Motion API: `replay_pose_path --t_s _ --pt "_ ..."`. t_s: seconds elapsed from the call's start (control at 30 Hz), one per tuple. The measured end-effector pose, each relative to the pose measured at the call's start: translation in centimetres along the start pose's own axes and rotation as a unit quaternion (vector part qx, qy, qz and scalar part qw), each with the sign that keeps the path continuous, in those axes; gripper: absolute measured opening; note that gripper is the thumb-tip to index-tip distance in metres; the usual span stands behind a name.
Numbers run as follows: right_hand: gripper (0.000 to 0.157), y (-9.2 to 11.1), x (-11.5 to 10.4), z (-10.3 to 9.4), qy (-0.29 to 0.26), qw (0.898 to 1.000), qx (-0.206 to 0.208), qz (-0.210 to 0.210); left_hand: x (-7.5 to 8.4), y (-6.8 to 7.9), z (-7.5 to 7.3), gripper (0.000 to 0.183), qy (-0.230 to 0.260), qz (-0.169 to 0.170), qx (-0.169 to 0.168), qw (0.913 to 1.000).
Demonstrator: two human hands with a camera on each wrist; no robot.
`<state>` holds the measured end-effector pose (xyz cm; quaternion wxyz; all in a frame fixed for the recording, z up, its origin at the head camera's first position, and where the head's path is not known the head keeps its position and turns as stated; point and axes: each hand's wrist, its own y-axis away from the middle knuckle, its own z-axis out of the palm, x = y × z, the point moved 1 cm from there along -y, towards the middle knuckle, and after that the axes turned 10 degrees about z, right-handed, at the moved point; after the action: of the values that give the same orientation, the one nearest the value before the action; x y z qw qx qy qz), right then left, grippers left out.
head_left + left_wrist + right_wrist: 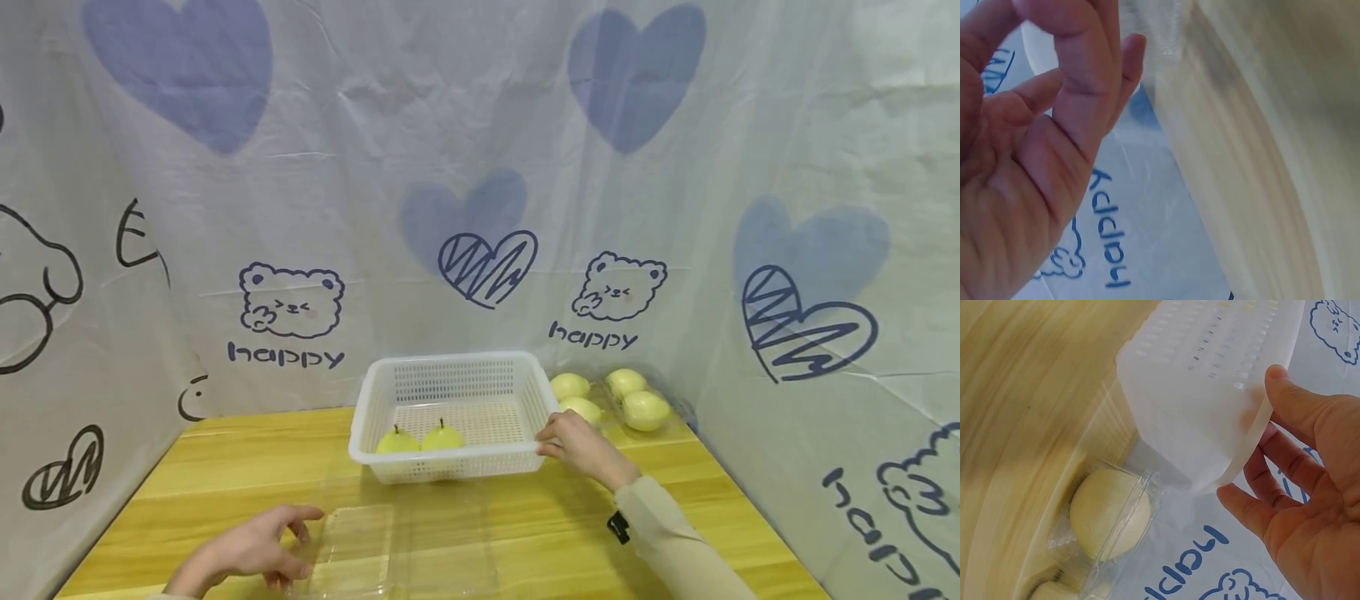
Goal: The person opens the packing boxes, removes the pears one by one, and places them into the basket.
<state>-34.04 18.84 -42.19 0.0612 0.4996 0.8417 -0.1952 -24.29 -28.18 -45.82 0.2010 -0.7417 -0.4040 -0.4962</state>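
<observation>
head view: the fingers of the right hand [581,450] grip the rim of the white basket [495,452] at its near right corner; those of the left hand [258,546], in front of the basket and to its left, are loosely bent with nothing seen in them, beside a clear plastic container [352,550], though whether they touch it i cannot tell. two yellow-green pears [442,437] sit inside the basket by its near wall, so a pull on that one corner could twist or tip it and set them rolling. more pale fruit [645,410], at least some in clear packs [1100,569], lies just right of the basket; a sideways swing from such a one-cornered hold might knock it. the container in front of the basket looks light and hard to see against the table [225,467], so the basket, if drawn nearer, could ride onto its edge.
</observation>
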Motion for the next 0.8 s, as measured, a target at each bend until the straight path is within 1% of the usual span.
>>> replay_pose_path --t_s 0.1,0.2,0.33,0.43,0.57,0.7,0.8 --pt "0.017 0.0 0.0 -0.1 -0.001 1.0 -0.002 0.001 0.0 0.7 -0.7 0.077 -0.005 -0.011 0.008 0.9999" --pt "0.017 0.1 -0.1 -0.2 0.0 1.0 -0.003 0.001 -0.2 1.3 -1.5 0.081 -0.004 -0.032 0.023 0.9992" --pt "0.018 0.1 0.0 -0.3 0.001 1.0 -0.004 0.006 -0.8 2.2 -2.6 0.093 0.001 -0.038 0.039 0.9985" --pt "0.018 0.0 0.0 -0.5 0.001 1.0 -0.002 0.01 -1.3 2.9 -3.7 0.096 -0.001 -0.03 0.042 0.9986" --pt "0.018 0.0 0.0 -0.6 0.002 1.0 0.001 0.01 -2.0 4.0 -5.4 0.089 -0.019 -0.049 0.058 0.9969" --pt "0.018 0.0 0.0 -0.6 0.001 1.0 -0.001 0.012 -2.5 5.1 -7.1 0.075 -0.061 -0.082 0.096 0.9901" --pt "0.019 0.1 0.0 -0.6 0.0 1.0 -0.005 0.016 -3.0 5.8 -8.2 0.053 -0.092 -0.091 0.116 0.9848"
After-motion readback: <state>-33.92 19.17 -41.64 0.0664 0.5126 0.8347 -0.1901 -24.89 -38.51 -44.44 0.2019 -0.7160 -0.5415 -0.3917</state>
